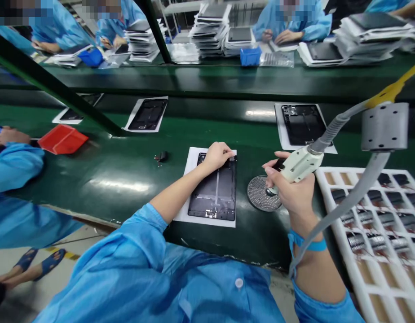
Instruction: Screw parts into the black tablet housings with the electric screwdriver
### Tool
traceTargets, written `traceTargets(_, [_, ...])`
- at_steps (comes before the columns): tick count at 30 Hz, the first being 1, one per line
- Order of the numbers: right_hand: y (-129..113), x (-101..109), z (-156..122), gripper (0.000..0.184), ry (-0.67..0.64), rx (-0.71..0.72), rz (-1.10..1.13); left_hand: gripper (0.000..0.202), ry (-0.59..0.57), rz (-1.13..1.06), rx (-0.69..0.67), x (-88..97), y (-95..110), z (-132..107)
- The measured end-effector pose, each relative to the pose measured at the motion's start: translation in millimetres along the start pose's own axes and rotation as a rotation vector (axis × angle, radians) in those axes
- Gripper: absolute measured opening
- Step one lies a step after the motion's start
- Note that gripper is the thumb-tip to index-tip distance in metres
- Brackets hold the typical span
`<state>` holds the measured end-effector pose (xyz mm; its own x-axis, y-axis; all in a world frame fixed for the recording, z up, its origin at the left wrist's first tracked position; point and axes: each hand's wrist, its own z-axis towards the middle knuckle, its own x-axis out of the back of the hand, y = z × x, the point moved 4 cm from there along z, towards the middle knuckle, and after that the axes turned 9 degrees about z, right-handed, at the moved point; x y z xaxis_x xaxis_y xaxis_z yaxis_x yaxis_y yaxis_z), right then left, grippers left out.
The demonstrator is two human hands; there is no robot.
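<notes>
My right hand (297, 195) is wrapped round a pale electric screwdriver (302, 165), a grey cord running from its back end. The screwdriver's front end is low over a round, perforated metal disc (259, 193); whether it touches cannot be made out. My left hand (217, 156) is closed at the top right corner of an opened black tablet housing (214, 188), fingertips pressed together. What they hold, if anything, is hidden. Under the housing lies a white sheet (190, 168). To its left sits a small black part with thin wires (163, 156).
A white foam tray (355, 278) with several dark wired parts stands at right. More tablet housings (300, 123) lie on sheets along the green bench (120, 175). A red bin (63, 139) and a co-worker's sleeve (17, 163) are at left. A grey cable (349, 202) crosses my right forearm.
</notes>
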<state>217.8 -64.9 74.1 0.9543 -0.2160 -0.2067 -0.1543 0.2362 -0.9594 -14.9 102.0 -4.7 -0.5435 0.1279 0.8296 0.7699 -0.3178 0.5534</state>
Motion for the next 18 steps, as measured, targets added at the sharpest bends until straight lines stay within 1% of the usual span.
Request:
traceTargets(3, [0,-1,0,0.044,0.0,0.016,0.008,0.019,0.044,0.071,-0.064,-6.5,-4,-7])
traceTargets(5, [2,-1,0,0.045,0.013,0.044,0.009,0.021,0.056,0.131,-0.08,-8.8,-2,-11])
traceTargets(10, [7,0,2,0.045,0.081,0.192,0.009,0.021,0.025,0.277,-0.097,-12.7,9,-13])
traceTargets(12, [8,-1,5,0.046,0.116,0.234,-0.018,0.019,0.001,0.277,-0.108,-14.6,10,-11])
traceTargets(14, [7,-3,10,0.048,0.147,0.279,-0.054,0.019,0.005,0.251,-0.114,-16.0,8,-10])
traceTargets(16, [5,-8,15,0.048,0.164,0.327,-0.086,0.02,0.048,0.2,-0.146,-16.2,7,-10])
traceTargets(18, [5,-13,19,0.049,0.172,0.376,-0.098,0.021,0.106,0.122,-0.227,-15.4,8,-13])
